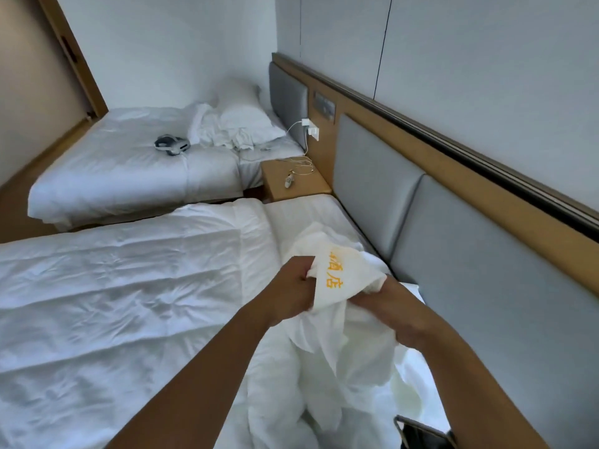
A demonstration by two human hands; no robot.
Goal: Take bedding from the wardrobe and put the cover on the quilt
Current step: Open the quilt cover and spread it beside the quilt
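There is one camera, on the person's head, looking forward and down at the quilt (113,303) on the near bed (301,215). It is very close, so the left arm (201,377) and the right arm (479,377) come in from the bottom of the frame. The view is wide and tilted: the far bed (129,163) sits in the upper left and the headboard (486,270) slants down the right side.

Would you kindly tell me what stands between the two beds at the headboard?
The head view shows a wooden bedside table, a cable on it, between the far bed and the near bed.
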